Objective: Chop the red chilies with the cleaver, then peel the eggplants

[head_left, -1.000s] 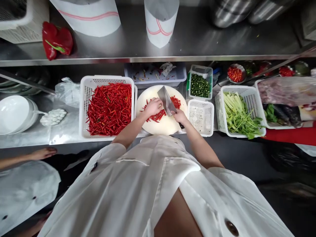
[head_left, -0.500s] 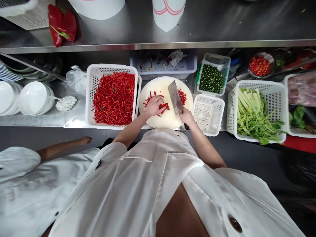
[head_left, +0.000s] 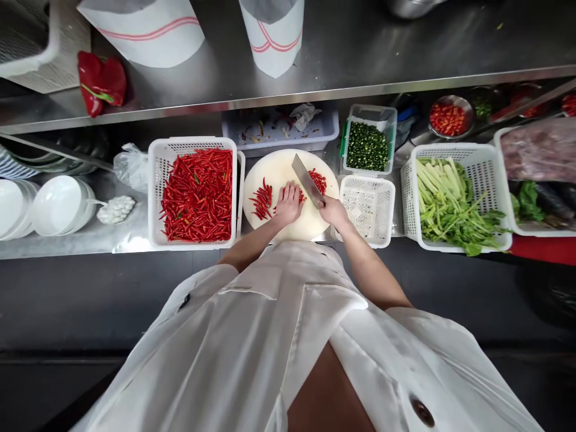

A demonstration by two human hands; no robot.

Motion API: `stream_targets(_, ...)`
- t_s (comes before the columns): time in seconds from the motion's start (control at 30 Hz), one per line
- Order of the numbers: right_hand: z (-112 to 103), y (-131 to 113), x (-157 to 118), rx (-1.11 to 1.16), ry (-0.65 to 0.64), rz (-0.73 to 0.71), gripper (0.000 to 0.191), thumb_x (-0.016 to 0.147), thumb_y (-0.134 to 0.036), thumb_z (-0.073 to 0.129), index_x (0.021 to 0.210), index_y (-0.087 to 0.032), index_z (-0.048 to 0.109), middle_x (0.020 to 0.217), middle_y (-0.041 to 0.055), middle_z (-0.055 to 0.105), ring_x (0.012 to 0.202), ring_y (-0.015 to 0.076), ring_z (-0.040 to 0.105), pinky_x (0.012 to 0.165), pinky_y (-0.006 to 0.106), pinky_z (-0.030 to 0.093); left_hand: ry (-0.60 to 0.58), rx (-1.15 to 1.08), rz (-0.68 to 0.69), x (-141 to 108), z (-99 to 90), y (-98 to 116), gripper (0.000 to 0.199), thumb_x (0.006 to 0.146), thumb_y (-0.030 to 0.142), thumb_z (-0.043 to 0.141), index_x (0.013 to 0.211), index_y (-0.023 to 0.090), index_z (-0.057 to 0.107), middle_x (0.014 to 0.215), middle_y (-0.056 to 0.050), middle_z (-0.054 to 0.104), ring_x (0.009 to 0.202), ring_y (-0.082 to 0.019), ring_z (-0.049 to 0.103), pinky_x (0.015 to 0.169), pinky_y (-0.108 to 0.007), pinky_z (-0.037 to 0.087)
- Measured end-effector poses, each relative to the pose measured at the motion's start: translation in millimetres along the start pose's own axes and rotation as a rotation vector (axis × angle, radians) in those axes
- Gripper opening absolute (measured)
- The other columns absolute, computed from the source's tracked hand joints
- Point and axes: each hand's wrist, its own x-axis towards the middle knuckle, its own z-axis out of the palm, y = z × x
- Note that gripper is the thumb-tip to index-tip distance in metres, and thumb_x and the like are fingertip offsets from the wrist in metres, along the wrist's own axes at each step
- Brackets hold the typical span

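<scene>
Far left of the cutting board (head_left: 288,165) stand 2 stacks of white bowls (head_left: 58,206), then a heap of small white lumps (head_left: 116,210) and a plastic bag (head_left: 132,168) behind it. Nearer the board's left edge sits a white basket (head_left: 152,198) full of red chilies (head_left: 198,198). On the board's left part lies a loose pile of whole chilies (head_left: 261,200). Next, near the board's middle, the left hand (head_left: 289,204) lies palm down over more chilies, its 4 fingers slightly spread; I cannot tell what the thumb does. A knife (head_left: 308,182) slants across the board right of that hand, with cut chili (head_left: 318,180) on the blade's right side. At the board's right edge, the right hand (head_left: 333,213) has its fingers wrapped round the knife's handle; their exact pinch cannot be told. Just right of the board is a small basket (head_left: 366,210), with a tub (head_left: 366,173) of chopped green pieces (head_left: 366,146) behind. Farther right of the board, a bigger basket (head_left: 410,198) holds leafy stalks (head_left: 454,204).
</scene>
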Motion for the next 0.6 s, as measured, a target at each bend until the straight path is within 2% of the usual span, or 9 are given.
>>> stream_targets(0.1,-6.9,-2.4,5.4,-0.045,-0.002,0.002,0.037,0.112,-0.036,0.047,0.130,-0.020,0.075,0.128,0.0181,0.079,0.117,0.0333,0.074,0.097,0.037,0.054,0.032,-0.006,-0.013,24.7,1.1,6.6,0.075,0.112,0.044,0.036,0.172,0.000,0.034,0.182,-0.024,0.028,0.173,-0.036,0.021,0.142,-0.058,0.017)
stream_targets(0.17,-8.5,-4.1,7.0,-0.066,-0.016,0.005,0.037,0.113,-0.036,0.046,0.132,-0.020,0.074,0.128,0.0183,0.079,0.117,0.0331,0.074,0.097,0.037,0.054,0.050,-0.005,-0.014,30.9,-2.9,4.3,0.076,0.111,0.048,0.040,0.171,0.002,0.037,0.178,-0.023,0.037,0.169,-0.036,0.030,0.141,-0.055,0.023)
stream_targets(0.3,-4.7,-7.5,4.5,-0.073,-0.037,0.016,0.039,0.114,-0.036,0.042,0.137,-0.019,0.069,0.128,0.0197,0.079,0.117,0.0333,0.074,0.098,0.039,0.054,0.054,0.028,-0.017,16.3,-15.2,-8.8,0.078,0.108,0.059,0.050,0.167,0.009,0.046,0.166,-0.022,0.052,0.157,-0.040,0.044,0.134,-0.054,0.035)
stream_targets(0.47,-0.3,-9.4,-0.3,-0.049,-0.026,0.049,0.041,0.115,-0.037,0.042,0.143,-0.018,0.065,0.128,0.0209,0.078,0.116,0.0344,0.074,0.098,0.041,0.055,0.054,0.038,-0.013,-8.2,-26.3,-27.7,0.080,0.100,0.069,0.062,0.158,0.014,0.056,0.149,-0.025,0.063,0.144,-0.047,0.053,0.124,-0.062,0.042)
stream_targets(0.6,-1.2,-10.2,-0.6,-0.039,-0.019,0.047,0.041,0.114,-0.037,0.043,0.143,-0.018,0.066,0.129,0.0214,0.078,0.118,0.0351,0.074,0.099,0.041,0.054,0.100,-0.051,0.043,1.5,-28.5,-33.6,0.077,0.096,0.067,0.070,0.153,0.015,0.060,0.147,-0.026,0.062,0.143,-0.048,0.051,0.122,-0.066,0.042)
